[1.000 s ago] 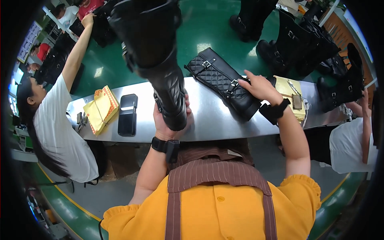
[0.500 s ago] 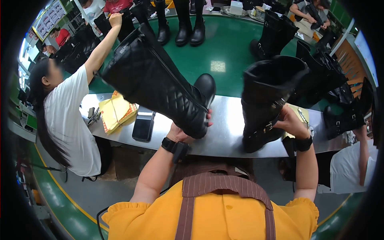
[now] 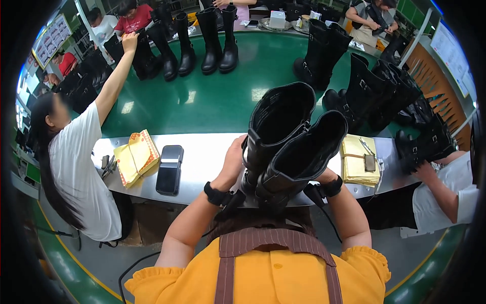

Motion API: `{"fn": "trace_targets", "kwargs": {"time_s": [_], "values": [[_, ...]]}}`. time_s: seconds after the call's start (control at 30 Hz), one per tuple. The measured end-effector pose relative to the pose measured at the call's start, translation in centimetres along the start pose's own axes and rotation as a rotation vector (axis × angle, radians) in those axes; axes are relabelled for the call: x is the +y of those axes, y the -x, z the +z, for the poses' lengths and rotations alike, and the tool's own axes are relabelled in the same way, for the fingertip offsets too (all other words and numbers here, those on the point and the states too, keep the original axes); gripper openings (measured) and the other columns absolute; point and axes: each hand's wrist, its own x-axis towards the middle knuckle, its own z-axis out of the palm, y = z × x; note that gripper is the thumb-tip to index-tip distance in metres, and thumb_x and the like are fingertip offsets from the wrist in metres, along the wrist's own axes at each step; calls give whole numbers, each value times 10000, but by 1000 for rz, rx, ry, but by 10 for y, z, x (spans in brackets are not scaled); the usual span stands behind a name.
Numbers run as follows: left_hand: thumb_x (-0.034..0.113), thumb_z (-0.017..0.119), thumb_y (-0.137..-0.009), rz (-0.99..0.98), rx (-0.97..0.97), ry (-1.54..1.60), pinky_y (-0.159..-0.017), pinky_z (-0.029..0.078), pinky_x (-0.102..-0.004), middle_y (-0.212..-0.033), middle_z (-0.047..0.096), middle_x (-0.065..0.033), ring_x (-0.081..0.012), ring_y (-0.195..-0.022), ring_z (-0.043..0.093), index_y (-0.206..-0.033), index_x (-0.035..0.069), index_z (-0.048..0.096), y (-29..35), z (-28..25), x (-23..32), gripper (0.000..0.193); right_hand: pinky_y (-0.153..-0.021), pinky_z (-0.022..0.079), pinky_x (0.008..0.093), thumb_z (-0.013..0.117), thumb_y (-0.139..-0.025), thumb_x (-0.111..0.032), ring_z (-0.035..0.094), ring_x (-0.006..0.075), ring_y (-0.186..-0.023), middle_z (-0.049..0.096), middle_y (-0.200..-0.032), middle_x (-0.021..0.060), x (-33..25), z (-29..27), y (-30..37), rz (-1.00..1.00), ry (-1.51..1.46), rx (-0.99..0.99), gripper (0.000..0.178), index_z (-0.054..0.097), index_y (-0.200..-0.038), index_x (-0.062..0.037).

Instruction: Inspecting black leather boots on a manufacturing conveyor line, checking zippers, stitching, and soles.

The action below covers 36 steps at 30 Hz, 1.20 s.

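Observation:
Two tall black boots stand upright close together in front of me at the metal edge of the table, their open tops facing up. My left hand [image 3: 234, 161] is closed on the outer side of the left boot [image 3: 257, 152], its fingertips partly hidden behind the shaft. My right hand [image 3: 325, 176] is at the outer side of the right boot [image 3: 291, 180], with its fingers mostly hidden behind it. The shafts touch or overlap; the feet of the boots are mostly hidden below them.
A phone-like black device [image 3: 169, 170] and a tied yellow paper bundle [image 3: 135, 158] lie to the left. Another yellow bundle [image 3: 360, 167] lies right. Black boots [image 3: 217, 43] stand on the green table [image 3: 212, 104]. Co-workers sit at both sides, one reaching across at left [image 3: 114, 76].
The left boot has turned from lying tilted to upright, and the right boot has moved left beside it. Both hands have come closer together. The co-worker at right now handles a buckled boot nearer.

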Motion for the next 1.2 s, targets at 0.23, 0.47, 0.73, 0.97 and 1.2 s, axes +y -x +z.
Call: {"fn": "trace_targets", "kwargs": {"time_s": [0.23, 0.47, 0.73, 0.97, 1.2], "values": [[325, 865, -716, 305, -51, -31, -1076, 361, -410, -1399, 455, -161, -247, -1317, 424, -1449, -14, 285, 50, 17, 26, 995, -1038, 404, 340, 808, -734, -54, 500, 218, -1222, 519, -1324, 116, -9, 22, -11, -70, 166, 122, 660, 495, -1314, -21], [156, 887, -683, 237, 61, -209, -923, 497, -324, -1172, 648, -119, -211, -1054, 626, -1232, -2, 556, 27, 25, 45, 660, -1137, 274, 500, 789, -582, -1, 330, 416, -1392, 327, -1471, 255, -143, -28, 11, -724, 645, 456, 694, 481, -1195, -107], [80, 901, -618, 239, -125, -66, -920, 508, -316, -1086, 704, -77, -159, -1001, 652, -1164, 6, 629, 2, 17, 63, 615, -789, 519, 358, 848, -627, -98, 597, 301, -972, 597, -1146, 99, -217, -11, -21, -364, 1022, -72, 360, 618, -903, -112], [69, 897, -600, 243, -312, 12, -979, 468, -317, -1206, 653, -102, -165, -1117, 601, -1274, 6, 568, -24, -1, 58, 753, -779, 518, 378, 857, -678, -206, 621, 347, -941, 634, -1049, 144, -221, -16, -46, -236, 925, -285, 362, 674, -961, -74], [315, 484, -1001, 269, -94, 516, -969, 455, -356, -1165, 593, -79, -197, -1121, 564, -1419, 50, 414, -51, -38, 11, 499, -480, 419, 336, 808, -772, -242, 533, 280, -468, 570, -570, 165, -200, -43, -107, -69, 1043, -29, 309, 676, -724, 32]]}}
